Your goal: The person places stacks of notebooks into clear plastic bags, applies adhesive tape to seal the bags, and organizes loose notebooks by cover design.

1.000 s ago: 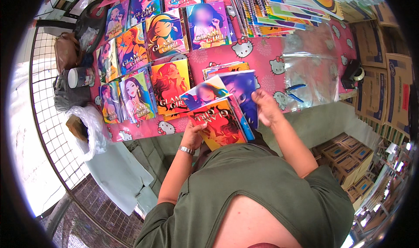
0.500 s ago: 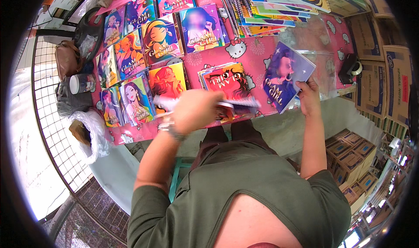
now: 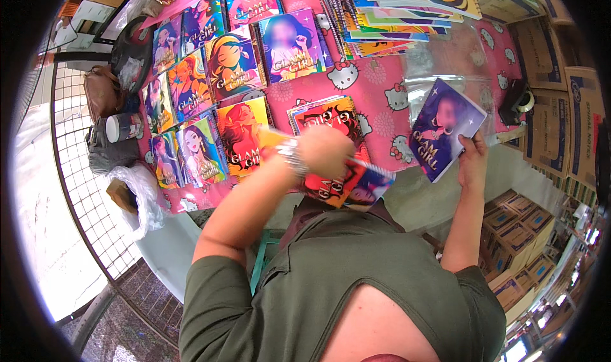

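My left hand (image 3: 328,152) is closed over some spiral notebooks (image 3: 331,187) with red, orange and purple covers. They are tilted at the table's front edge; motion smears them, and my hand hides their middle. Just behind lies a small stack of notebooks (image 3: 344,117), its red top cover upside down to me. In my right hand (image 3: 472,155) is a purple notebook (image 3: 442,126) with a drawn figure on its cover, pinched by its lower right side. It is raised near clear plastic sleeves (image 3: 436,56) at the table's right.
Rows of colourful notebooks (image 3: 238,63) cover the table's left half. A tall pile of spiral notebooks (image 3: 375,18) stands at the back. A tape dispenser (image 3: 515,104) sits at the right edge, beside cardboard boxes (image 3: 541,126). A white plastic bag (image 3: 149,199) hangs front left.
My left hand has moved right, and the notebooks in it have tipped so their covers show. My right hand has carried the purple notebook right and slightly nearer to me.
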`<action>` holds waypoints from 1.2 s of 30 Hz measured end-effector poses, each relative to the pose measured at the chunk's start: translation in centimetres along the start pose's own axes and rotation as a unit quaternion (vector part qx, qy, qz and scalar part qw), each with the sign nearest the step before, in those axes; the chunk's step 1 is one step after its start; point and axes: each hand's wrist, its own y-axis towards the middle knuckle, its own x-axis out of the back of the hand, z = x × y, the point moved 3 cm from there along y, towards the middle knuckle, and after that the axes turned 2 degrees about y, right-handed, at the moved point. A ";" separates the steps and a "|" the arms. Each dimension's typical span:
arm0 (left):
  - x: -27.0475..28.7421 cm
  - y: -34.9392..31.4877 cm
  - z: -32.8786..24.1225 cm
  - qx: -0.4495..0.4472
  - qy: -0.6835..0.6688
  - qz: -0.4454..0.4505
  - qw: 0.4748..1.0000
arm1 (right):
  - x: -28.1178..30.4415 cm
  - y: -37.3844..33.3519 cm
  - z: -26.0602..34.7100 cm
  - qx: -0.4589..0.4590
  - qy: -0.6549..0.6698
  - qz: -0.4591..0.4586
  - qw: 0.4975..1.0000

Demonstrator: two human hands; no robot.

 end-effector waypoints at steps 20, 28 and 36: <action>-19.8 5.0 10.0 0.274 -0.391 -0.575 0.664 | -12.5 -6.4 7.2 0.361 -0.425 0.100 0.824; -20.1 1.6 11.1 0.043 -0.844 -0.367 0.390 | -15.4 -7.3 -9.5 0.353 -0.541 0.446 0.620; -16.8 -2.5 7.1 0.160 -0.617 -0.575 0.513 | -15.9 -5.9 -10.3 0.352 -0.486 0.208 0.773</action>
